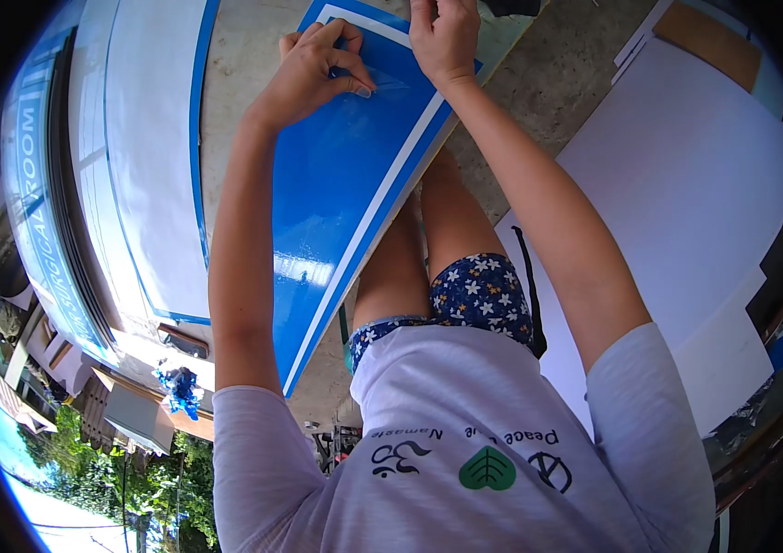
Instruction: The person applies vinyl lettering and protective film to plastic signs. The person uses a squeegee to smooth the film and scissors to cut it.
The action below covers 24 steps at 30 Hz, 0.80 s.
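A glossy blue panel (317, 194) with a white border stripe lies on the pale work table in front of me. My left hand (317, 72) is over its upper part, fingers curled and pinched, with the thumb tip at the blue surface. Faint light lines show on the blue beside that thumb; whatever the fingers hold is too small to make out. Near the panel's upper right corner, my right hand (445, 41) is closed, its fingertips partly cut off by the top of the view. What it grips is hidden.
To the left are a white panel with blue edging (156, 166) and a blue-and-white lettered sign (50, 212). A crumpled blue bundle (179, 387) sits at the lower left. Large white sheets (677, 175) lie at the right. A dark object (511, 7) is at the top edge.
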### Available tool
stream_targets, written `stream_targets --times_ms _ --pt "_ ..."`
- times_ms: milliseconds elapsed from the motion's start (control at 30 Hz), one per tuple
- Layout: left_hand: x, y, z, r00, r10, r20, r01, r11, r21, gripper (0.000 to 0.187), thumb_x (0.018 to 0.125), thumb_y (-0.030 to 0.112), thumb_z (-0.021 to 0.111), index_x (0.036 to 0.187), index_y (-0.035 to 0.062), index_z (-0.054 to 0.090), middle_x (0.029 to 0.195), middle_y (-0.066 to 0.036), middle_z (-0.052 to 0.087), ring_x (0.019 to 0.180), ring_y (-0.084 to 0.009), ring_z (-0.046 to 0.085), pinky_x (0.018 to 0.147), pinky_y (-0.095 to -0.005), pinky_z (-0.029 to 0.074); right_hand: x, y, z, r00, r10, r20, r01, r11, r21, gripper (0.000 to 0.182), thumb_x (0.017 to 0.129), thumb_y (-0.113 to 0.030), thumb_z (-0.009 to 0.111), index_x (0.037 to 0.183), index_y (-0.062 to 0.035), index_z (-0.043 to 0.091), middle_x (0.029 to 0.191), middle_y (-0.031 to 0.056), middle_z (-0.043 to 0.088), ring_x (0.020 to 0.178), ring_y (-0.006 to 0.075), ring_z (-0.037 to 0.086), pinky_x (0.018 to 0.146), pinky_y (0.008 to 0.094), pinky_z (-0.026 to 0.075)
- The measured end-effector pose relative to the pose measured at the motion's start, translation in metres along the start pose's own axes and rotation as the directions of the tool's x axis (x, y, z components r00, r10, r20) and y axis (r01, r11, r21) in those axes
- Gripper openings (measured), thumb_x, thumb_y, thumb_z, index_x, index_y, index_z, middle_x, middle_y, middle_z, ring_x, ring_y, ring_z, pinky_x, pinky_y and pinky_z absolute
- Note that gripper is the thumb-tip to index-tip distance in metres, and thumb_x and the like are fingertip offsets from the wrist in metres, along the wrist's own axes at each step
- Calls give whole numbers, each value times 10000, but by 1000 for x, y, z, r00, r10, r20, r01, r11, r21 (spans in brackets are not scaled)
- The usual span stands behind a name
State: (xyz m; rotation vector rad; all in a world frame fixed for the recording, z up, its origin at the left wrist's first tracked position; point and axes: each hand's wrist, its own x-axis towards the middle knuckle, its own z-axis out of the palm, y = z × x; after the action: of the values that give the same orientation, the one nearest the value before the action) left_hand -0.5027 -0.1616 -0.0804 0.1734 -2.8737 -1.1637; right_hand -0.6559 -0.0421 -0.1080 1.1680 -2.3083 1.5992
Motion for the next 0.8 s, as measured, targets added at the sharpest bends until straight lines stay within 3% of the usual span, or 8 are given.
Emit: stream_targets --times_ms 133,233,333,367,533,567,633,800 --pt "-16 -1 -4 998 -35 -50 35 999 -7 107 695 225 797 799 202 784 997 45 547 959 -162 509 992 -393 304 -2 -2 0 1000 24 11 -24 1000 9 143 944 -124 526 896 -5 590 935 143 523 804 311 566 717 386 465" --pt "-36 2 -5 931 -207 -300 140 963 -232 119 746 210 789 843 141 773 939 21 599 790 -145 518 786 -329 436 -4 -2 -1 999 44 27 -44 999 -1 139 941 -128 532 899 -9 589 939 140 522 800 305 565 712 380 465" --pt "-44 39 2 468 -723 -509 552 689 -470 194 913 196 660 853 17 704 747 -31 613 645 -104 453 538 -252 377 -4 -4 -1 998 57 39 -57 998 -7 133 938 -128 535 902 -12 589 938 136 522 796 299 565 707 378 465" --pt "-47 48 13 395 -792 -465 586 607 -537 251 931 241 637 820 22 690 743 -23 604 650 -123 471 655 -294 388 -4 -6 -2 998 52 39 -51 998 -29 131 937 -128 535 903 -14 589 936 134 521 794 297 565 704 377 465" --pt "-9 112 67 443 -735 -513 725 631 -277 336 876 372 667 732 71 623 726 -28 535 780 -215 500 882 -442 263 -6 0 -4 997 47 57 -42 996 -77 142 938 -153 553 936 -22 608 984 144 538 865 306 577 768 395 462" --pt "-1 116 77 398 -663 -634 742 639 -202 352 815 402 710 733 79 595 770 -41 525 815 -227 487 869 -437 273 -7 -1 -7 997 33 69 -28 997 -71 142 938 -153 553 936 -22 608 984 144 538 865 306 577 768 395 462" --pt "14 118 88 331 -576 -748 768 625 -142 392 754 431 754 735 87 567 815 -55 515 851 -239 474 856 -432 282 -8 -2 -11 982 178 59 -184 976 120 211 905 -39 514 921 -78 721 996 30 543 735 128 562 671 258 465" --pt "28 107 93 142 -646 -750 817 504 -281 485 628 452 818 732 97 505 831 -66 457 845 -260 445 844 -434 283 -10 -2 -11 978 184 97 -198 966 167 279 952 -189 469 927 -39 702 1012 56 534 735 121 544 726 265 464"
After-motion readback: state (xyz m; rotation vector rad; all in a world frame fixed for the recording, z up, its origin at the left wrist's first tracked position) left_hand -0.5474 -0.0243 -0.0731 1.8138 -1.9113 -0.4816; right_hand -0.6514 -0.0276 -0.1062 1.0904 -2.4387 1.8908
